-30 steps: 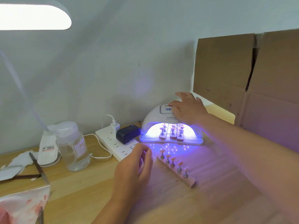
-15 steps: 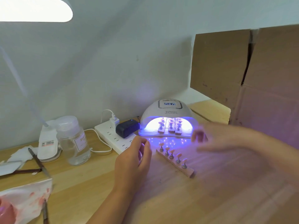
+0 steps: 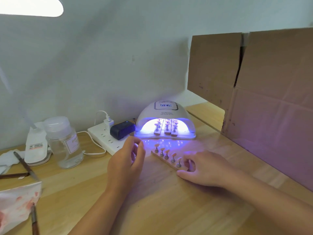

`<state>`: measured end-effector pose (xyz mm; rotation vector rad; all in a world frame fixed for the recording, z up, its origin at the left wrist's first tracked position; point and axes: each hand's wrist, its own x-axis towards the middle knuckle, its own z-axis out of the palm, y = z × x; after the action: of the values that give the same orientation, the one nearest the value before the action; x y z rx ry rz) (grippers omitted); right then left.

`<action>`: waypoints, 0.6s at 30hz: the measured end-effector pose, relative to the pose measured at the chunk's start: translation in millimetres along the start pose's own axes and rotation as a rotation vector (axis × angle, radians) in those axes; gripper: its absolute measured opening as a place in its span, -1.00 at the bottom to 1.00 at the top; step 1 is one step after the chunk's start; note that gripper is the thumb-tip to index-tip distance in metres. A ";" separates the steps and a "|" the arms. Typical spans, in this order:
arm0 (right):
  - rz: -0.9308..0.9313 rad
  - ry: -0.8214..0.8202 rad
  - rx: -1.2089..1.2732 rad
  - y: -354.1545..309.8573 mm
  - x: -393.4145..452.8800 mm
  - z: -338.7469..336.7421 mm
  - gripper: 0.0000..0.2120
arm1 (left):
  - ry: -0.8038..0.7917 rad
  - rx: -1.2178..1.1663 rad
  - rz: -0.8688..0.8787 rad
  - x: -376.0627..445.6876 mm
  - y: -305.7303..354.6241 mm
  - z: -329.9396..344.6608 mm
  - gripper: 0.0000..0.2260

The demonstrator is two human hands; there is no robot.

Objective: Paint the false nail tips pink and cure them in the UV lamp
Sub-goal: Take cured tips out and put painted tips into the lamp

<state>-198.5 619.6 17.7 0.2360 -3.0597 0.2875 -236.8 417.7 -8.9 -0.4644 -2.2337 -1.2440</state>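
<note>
Tissue (image 3: 17,202) smeared pink at the far left edge, a brush (image 3: 34,221) lying against it, probably parked there for wiping between coats. Two more brushes (image 3: 23,164) rest further back beside a clear bottle (image 3: 65,143), all kept on the left side, away from the working patch

Power strip (image 3: 103,138) sits against the wall with a black adapter (image 3: 122,129) plugged in just beside the lamp, so the lead stays short

Left hand (image 3: 126,164) hovers above the table (image 3: 152,209), fingers loosely curled, gripping nothing; seemingly waiting to help

UV lamp (image 3: 165,116) is lit violet, mouth facing the person. Three wooden strips of nail tips (image 3: 166,127) lie lengthwise inside, side by side under the glow, curing

Fourth strip (image 3: 166,160) lies outside, just in front of the lamp, angled, five pink tips standing on pegs. Right hand (image 3: 205,168) has come down to its near end: thumb against the front edge, fingertips (image 3: 189,162) curled at the back edge, seemingly pinching the wood low to keep clear of wet paint

Likely next in, once room frees up

Cardboard (image 3: 254,99) stands propped along the right, tinted by the glow
</note>
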 end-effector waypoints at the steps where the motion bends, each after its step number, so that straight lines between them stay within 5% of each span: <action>1: -0.040 0.007 0.003 1.7 0.7 -0.4 -0.75 | -0.003 0.001 -0.002 -0.3 0.0 0.1 -0.90; 9: -0.103 0.076 0.179 58.9 -33.1 -8.9 -0.77 | 0.004 -0.030 -0.015 -0.9 -3.8 0.7 -0.94; 18: 0.420 0.421 0.198 97.1 -7.3 6.6 -0.65 | -0.013 -0.036 -0.001 -0.1 -3.0 0.7 -0.85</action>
<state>-206.9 713.7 -6.8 -0.4139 -2.6305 0.5770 -238.5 416.7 -11.3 -0.4866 -2.2260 -1.2873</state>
